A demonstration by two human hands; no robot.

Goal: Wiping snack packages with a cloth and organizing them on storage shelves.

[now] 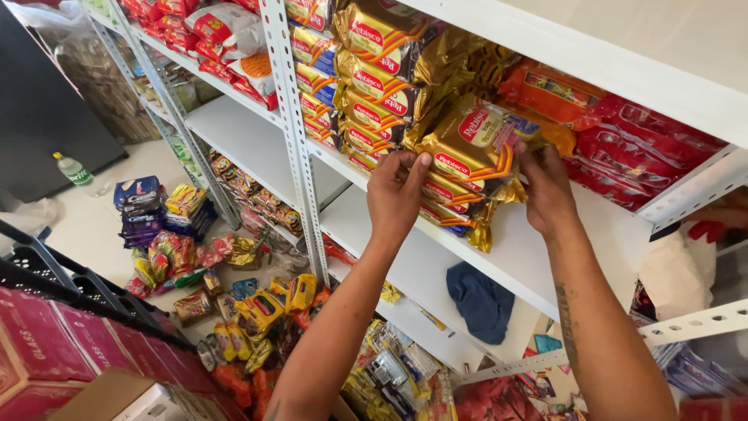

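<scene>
A gold and red snack pack (467, 144) lies tilted on top of a stack of like packs on the white shelf (514, 261). My left hand (396, 195) grips its left end from the front. My right hand (545, 187) pinches its right end, near the crimped foil edge. Behind it stands a tall pile of the same gold packs (382, 70), and to the right lie red packs (647, 152).
A perforated white upright (292, 132) divides the shelf bays. A blue cloth (479, 300) lies on the lower shelf. Several snack packs (234, 304) are heaped on the floor, dark red cartons (70, 343) and a black crate (47, 269) stand at lower left, and a plastic bottle (74, 170) stands farther back.
</scene>
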